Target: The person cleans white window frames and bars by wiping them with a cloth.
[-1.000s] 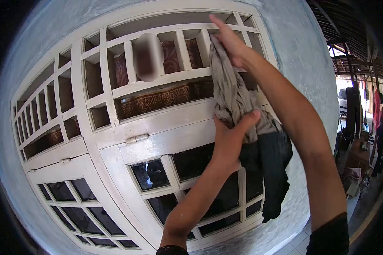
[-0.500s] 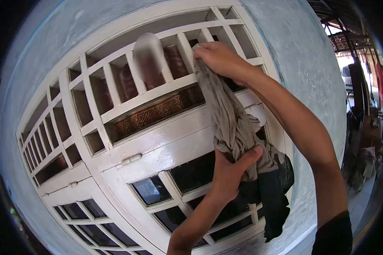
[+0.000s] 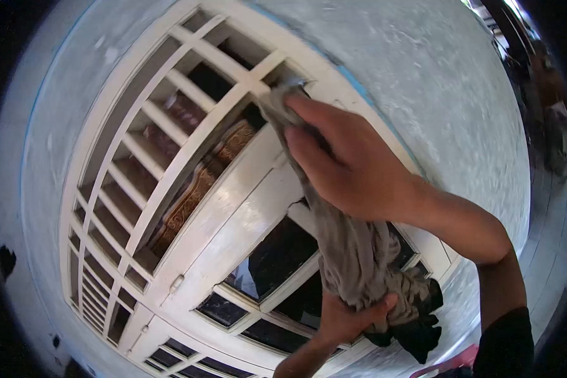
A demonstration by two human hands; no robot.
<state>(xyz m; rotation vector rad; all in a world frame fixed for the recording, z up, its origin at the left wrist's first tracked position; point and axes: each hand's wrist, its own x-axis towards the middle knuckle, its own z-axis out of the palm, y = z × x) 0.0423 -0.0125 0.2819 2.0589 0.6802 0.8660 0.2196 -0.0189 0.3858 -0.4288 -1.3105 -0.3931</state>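
Observation:
A long, bunched grey-brown cloth (image 3: 346, 246) with black ends hangs in front of a white window frame. Its upper end is pinched in my right hand (image 3: 359, 157), pressed near the lower right corner of the slatted white vent (image 3: 223, 104). Lower down, my left hand (image 3: 353, 321) is wrapped round the gathered middle of the cloth, thumb across the front. Below that grip dangle the black ends. Part of the dark glass panes (image 3: 277, 258) is hidden behind the cloth and hands.
Pale blue-grey wall (image 3: 435, 82) surrounds the window frame. Behind the vent slats shows a brown patterned strip (image 3: 186, 201). Small metal hinges (image 3: 177, 283) sit on the frame. At the right lies a tiled floor (image 3: 542, 233), and a pink-red object (image 3: 450, 362) shows at the bottom.
The view has tilted and shifted right along the window. My right hand has moved with the cloth's upper end to the vent's lower right corner; both hands keep their hold.

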